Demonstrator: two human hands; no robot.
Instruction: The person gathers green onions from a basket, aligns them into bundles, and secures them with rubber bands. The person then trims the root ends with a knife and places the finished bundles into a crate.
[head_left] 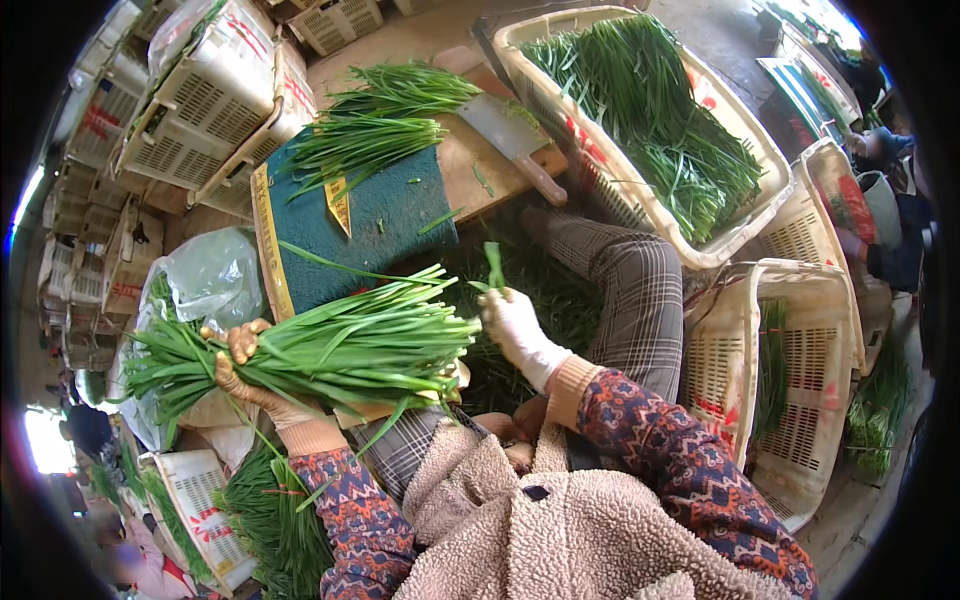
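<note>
A thick bunch of green garlic chives (370,340) lies across my lap area, cut ends toward the right. My left hand (252,368), in a stained glove, is wrapped round its leafy left part. Just beyond the cut ends, my white-gloved right hand (522,335) pinches a short piece of green leaf (494,266), apart from the bunch. Ahead, more chives (370,147) rest on a dark green mat (395,220) over a wooden board (485,170). A cleaver (508,132) lies flat there, its wooden handle jutting off the right edge.
At the far right, a cream plastic crate (690,252) is filled with chives. Another crate (715,365) on its right side holds a few. A clear plastic bag (215,275) sits left of the mat. Loose chives (270,515) lie at lower left; stacked crates (200,105) rise behind.
</note>
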